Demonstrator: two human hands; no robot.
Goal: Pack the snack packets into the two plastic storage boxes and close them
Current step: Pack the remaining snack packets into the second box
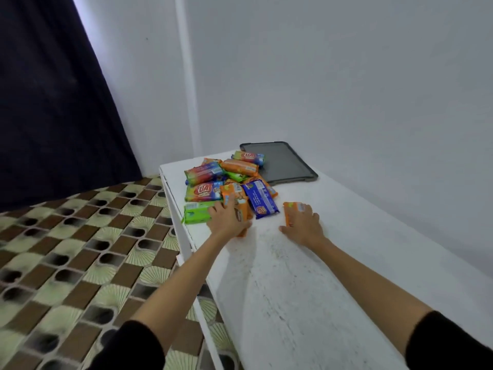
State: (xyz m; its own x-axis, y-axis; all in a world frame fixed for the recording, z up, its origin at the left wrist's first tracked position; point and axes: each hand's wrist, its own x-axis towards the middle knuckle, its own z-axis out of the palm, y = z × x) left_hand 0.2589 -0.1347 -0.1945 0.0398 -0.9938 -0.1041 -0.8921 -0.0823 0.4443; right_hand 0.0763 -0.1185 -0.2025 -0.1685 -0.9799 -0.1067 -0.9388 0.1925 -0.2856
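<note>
So you're gathering: left hand point(229, 218) grips an orange packet point(236, 194) at six o'clock of the pile point(213, 174); right hand point(302, 225) lies flat on a loose packet point(291, 209) at four. Next, lift both.

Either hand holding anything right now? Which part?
Left hand grips an orange packet by its near end. Right hand rests flat on a lone orange packet, fingers spread, not gripping.

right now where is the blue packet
Head view, centre: the blue packet lies on the white table between the left hand and the right hand.
</note>
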